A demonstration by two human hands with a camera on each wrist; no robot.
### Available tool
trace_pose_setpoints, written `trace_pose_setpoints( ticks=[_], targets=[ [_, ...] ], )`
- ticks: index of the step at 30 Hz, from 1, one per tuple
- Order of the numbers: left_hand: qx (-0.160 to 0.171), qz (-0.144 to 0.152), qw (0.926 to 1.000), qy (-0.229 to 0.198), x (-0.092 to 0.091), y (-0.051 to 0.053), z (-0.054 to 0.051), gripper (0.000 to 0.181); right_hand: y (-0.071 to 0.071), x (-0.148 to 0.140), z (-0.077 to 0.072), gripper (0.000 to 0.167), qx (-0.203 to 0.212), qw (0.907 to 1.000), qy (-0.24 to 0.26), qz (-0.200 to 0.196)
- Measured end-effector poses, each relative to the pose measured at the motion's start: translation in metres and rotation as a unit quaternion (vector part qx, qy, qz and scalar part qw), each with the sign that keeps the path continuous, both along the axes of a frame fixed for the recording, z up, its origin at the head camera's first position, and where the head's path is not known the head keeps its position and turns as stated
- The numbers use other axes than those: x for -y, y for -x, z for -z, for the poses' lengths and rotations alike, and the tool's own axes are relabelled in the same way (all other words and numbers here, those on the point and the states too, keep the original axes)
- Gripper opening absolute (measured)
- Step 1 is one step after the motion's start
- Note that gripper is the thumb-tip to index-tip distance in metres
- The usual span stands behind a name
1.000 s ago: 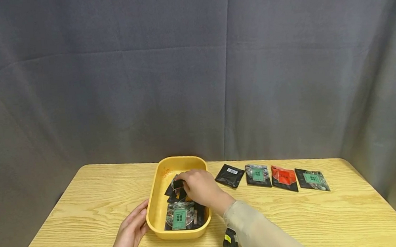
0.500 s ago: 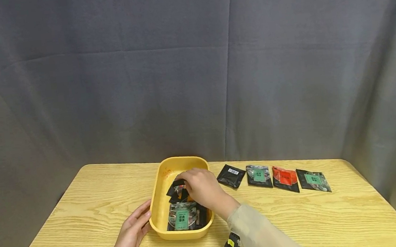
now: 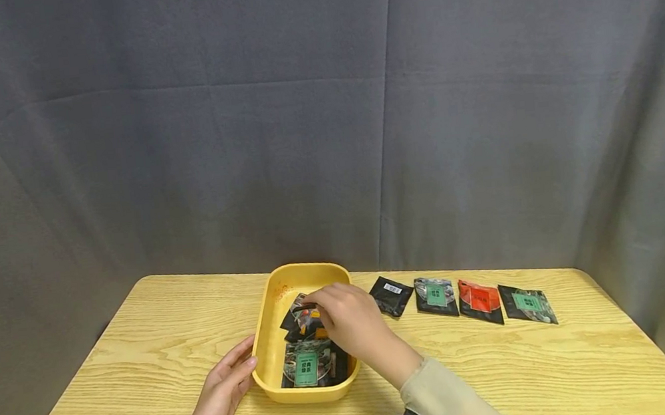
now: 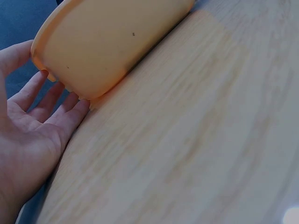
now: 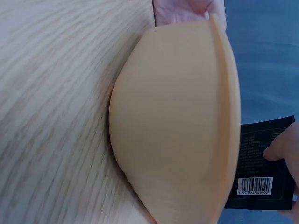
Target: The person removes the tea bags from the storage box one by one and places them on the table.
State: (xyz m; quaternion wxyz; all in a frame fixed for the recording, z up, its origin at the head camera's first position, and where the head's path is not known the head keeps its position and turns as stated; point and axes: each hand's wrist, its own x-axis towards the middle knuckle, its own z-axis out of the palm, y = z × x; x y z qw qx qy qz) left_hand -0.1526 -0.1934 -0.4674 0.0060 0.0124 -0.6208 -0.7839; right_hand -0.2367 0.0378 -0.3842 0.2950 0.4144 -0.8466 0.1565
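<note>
My left hand (image 3: 220, 385) rests its fingertips against the left side of the yellow plastic tub (image 3: 308, 395); the left wrist view shows its fingers (image 4: 70, 109) fairly straight along the tub wall (image 4: 117, 42). Over the tub, my right hand (image 3: 351, 316) pinches a black tea sachet (image 5: 254, 149) by its edge, with the barcode side showing in the right wrist view. Part of that sachet shows beyond the tub's rim there. Inside the tub lie more sachets, among them a green-labelled tea sachet (image 3: 306, 369) near the front; the right hand partly covers the others.
To the tub's right, a row of sachets lies on the wooden table (image 3: 535, 375): a black one with a white barcode (image 3: 392, 295), a green-labelled one (image 3: 436, 296), a red one (image 3: 480, 300) and another green-labelled one (image 3: 527, 304). A grey curtain (image 3: 302, 137) hangs behind.
The right hand has shifted a little to the right over the tub, still pinching the sachet. My left hand keeps its place against the tub.
</note>
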Motion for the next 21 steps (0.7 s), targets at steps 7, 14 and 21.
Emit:
trace_pose_setpoints(
  ticks=[7,14,21],
  targets=[
    [0.004,-0.006,1.0,-0.004,-0.001,0.0,0.0,0.055,-0.01,-0.012,-0.002,0.026,-0.011,0.9997,0.02,-0.011],
    [-0.002,-0.006,1.0,-0.001,-0.001,-0.001,0.0,0.057,-0.014,-0.029,-0.004,0.026,-0.009,0.9993,0.037,0.002],
    [0.002,-0.01,0.9999,-0.005,-0.001,0.0,0.0,0.056,-0.015,-0.047,-0.004,0.026,-0.007,0.9982,0.058,0.016]
  ],
)
